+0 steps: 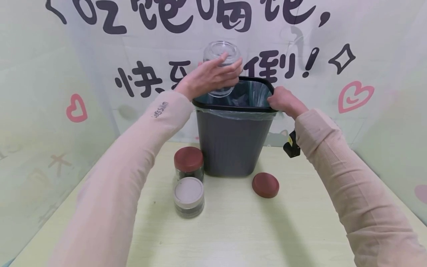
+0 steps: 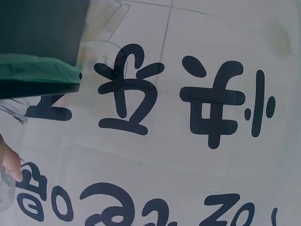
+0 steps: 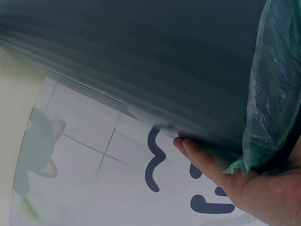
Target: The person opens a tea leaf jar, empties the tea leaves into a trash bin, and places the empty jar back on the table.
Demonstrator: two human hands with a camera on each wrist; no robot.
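My left hand (image 1: 217, 76) grips a clear jar (image 1: 222, 50), held upside down with its mouth low over the bin's left rim. Only a fingertip and slivers of the jar show at the edge of the left wrist view. A dark grey trash bin (image 1: 233, 142) stands upright, lined with a thin greenish bag (image 1: 258, 92). At its right rim my right hand (image 1: 285, 101) holds on, the fingers (image 3: 202, 157) lying along the outside wall below the bag's edge in the right wrist view; its thumb is hidden.
Left of the bin stand a red-lidded jar (image 1: 188, 161) and, before it, a white-lidded jar (image 1: 188, 196). A loose red lid (image 1: 265, 185) lies at the bin's front right. Beside the right sleeve is a small black object (image 1: 292, 145). A printed cloth (image 1: 150, 48) hangs behind.
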